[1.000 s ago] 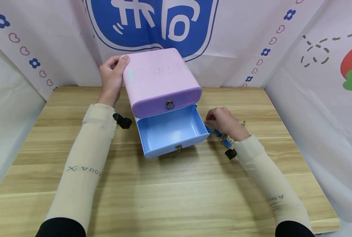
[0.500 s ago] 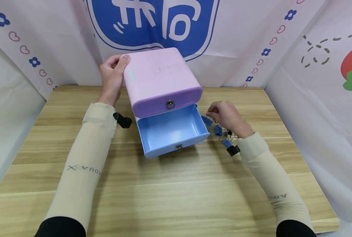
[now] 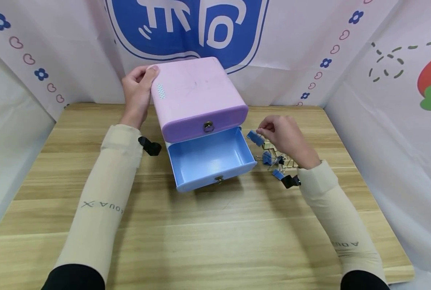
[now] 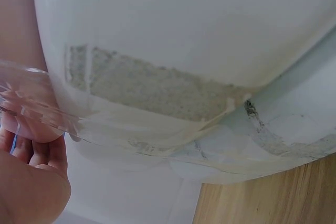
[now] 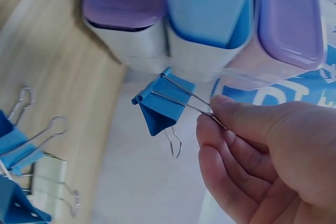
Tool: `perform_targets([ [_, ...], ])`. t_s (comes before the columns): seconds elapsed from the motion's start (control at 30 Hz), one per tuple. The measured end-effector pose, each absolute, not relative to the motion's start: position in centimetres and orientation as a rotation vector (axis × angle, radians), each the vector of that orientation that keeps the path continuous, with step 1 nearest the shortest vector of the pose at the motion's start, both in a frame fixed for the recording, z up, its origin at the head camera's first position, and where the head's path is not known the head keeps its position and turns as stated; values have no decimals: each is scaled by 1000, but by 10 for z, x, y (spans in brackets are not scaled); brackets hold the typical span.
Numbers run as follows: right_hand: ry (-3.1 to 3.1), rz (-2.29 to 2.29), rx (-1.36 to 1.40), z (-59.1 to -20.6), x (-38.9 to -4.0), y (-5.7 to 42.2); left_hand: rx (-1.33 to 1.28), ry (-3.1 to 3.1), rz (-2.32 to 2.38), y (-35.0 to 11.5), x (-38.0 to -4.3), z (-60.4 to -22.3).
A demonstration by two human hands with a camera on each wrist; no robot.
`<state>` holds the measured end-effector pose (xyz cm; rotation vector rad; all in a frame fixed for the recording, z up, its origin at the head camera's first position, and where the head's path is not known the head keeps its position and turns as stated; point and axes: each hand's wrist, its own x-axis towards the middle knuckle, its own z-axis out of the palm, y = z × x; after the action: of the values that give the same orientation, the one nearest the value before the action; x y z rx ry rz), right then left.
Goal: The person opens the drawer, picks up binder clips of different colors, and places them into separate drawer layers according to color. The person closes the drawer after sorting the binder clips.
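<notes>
A small pink drawer box (image 3: pixel 197 88) stands on the table with its blue drawer (image 3: pixel 212 155) pulled out. My left hand (image 3: pixel 137 90) grips the box's back left corner, thumb on top; in the left wrist view its curled fingers (image 4: pixel 37 156) show beside the pale wall. My right hand (image 3: pixel 286 135) pinches a blue binder clip (image 3: pixel 255 138) by its wire handle, just right of the drawer. In the right wrist view that binder clip (image 5: pixel 163 103) hangs from thumb and forefinger, beside the box's purple drawer fronts (image 5: pixel 123 1).
Below the right hand lies a pile of binder clips, among them a blue clip (image 3: pixel 267 158), another blue clip (image 3: pixel 278 174) and gold ones (image 3: pixel 268 145). The wooden table (image 3: pixel 208 241) reaches back to a printed white cloth (image 3: pixel 280 52).
My right hand has risen up and away from the pile, lifting the blue binder clip, and more of the clips beneath show. The left hand and the box have stayed put.
</notes>
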<state>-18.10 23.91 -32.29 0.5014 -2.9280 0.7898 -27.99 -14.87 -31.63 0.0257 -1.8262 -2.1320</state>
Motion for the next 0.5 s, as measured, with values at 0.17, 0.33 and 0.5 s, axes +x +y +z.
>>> perform_targets([
  [0.17,-2894,796,502,-309,-172,238,35,-1824,-2146,-149,-279,-315],
  [0.33,-2870,794,502,-296,-161,237,34,-1817,-2150,-149,-280,-315],
  [0.5,-2839,768,556,-283,-149,235,32,-1817,-2121,-148,-281,-316],
])
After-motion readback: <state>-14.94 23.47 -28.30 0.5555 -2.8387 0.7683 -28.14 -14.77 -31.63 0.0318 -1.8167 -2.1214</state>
